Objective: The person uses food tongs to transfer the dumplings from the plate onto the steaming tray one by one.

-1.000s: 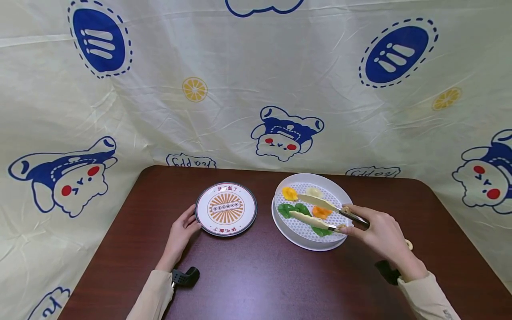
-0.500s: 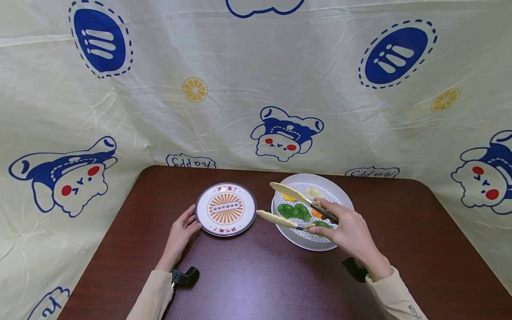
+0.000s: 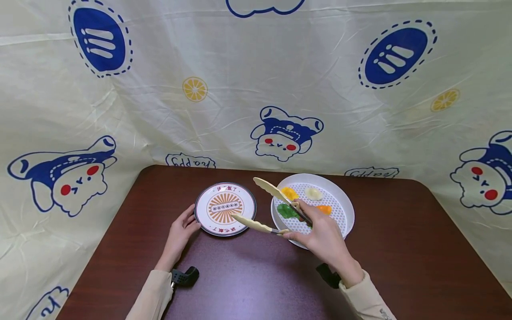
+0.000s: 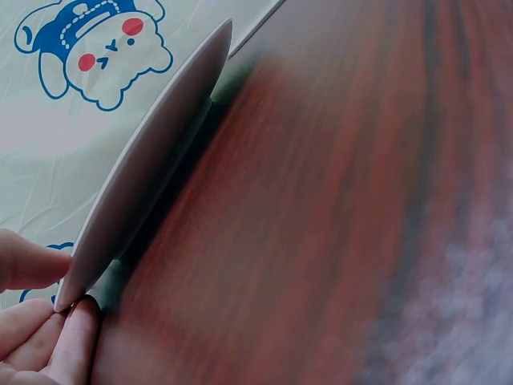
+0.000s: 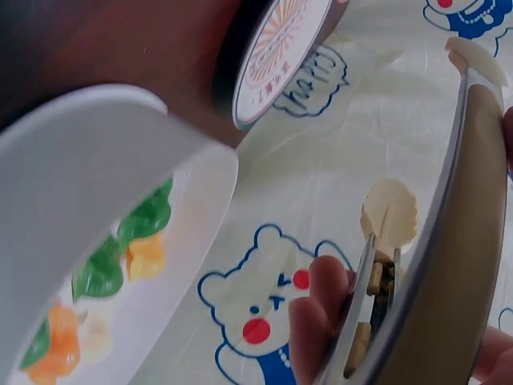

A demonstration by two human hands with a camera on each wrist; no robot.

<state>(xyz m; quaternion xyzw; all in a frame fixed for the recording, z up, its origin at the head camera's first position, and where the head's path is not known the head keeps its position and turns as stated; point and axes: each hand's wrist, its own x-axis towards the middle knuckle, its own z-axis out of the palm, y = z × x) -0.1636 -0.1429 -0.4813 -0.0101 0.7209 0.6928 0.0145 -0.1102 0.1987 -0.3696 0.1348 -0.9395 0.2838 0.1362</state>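
My left hand (image 3: 179, 234) pinches the near-left rim of a white plate (image 3: 225, 200) with an orange ray pattern and red lettering. In the left wrist view, the thumb (image 4: 32, 261) lies on one face of that rim and fingers (image 4: 74, 337) on the other. My right hand (image 3: 326, 238) holds a pair of tongs (image 3: 276, 192) with cream scalloped tips. Their arms are spread apart with nothing between them, the nearer tip over the plate's right part. Beneath the right hand is a white round perforated tray (image 3: 346, 200), partly hidden.
In the tray lie a yellow piece (image 3: 290, 193), a green leafy-looking piece (image 3: 286, 210), an orange piece (image 3: 325, 209) and a pale round slice (image 3: 314, 194). The brown table (image 3: 400, 249) meets a printed cloth (image 3: 344, 111) at the back.
My right hand has carried the spread tongs leftward from over the tray toward the plate. The left hand and the plate have stayed in place.
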